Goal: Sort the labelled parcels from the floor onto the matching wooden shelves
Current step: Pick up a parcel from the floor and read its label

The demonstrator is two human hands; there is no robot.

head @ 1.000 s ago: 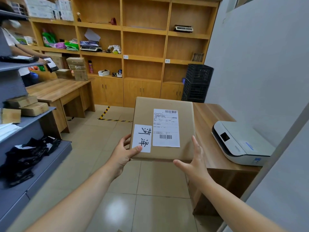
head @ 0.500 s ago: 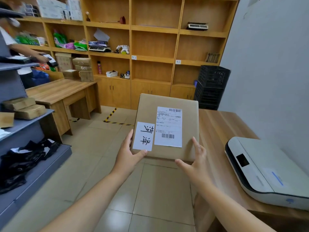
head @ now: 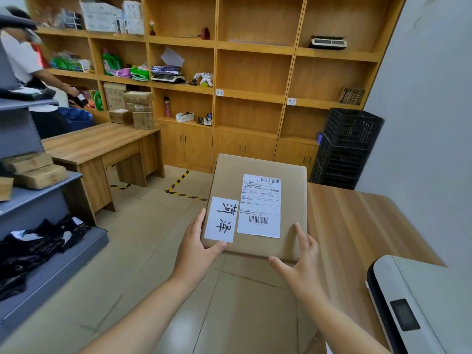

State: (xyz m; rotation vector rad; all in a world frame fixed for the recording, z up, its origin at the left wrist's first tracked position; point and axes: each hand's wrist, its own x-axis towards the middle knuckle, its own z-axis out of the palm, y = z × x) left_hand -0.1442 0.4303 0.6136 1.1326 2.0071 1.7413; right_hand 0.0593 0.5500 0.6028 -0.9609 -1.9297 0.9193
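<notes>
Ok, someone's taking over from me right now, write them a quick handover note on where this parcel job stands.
Left hand: holds the near left corner of the parcel, thumb on top.
Right hand: steadies the near right corner, fingers spread along the edge.
Parcel: in the air, label side up, facing the wooden shelves.
Done: this parcel is picked up.
Left: read the handwritten label, find the matching shelf tag and set the parcel there.
</notes>
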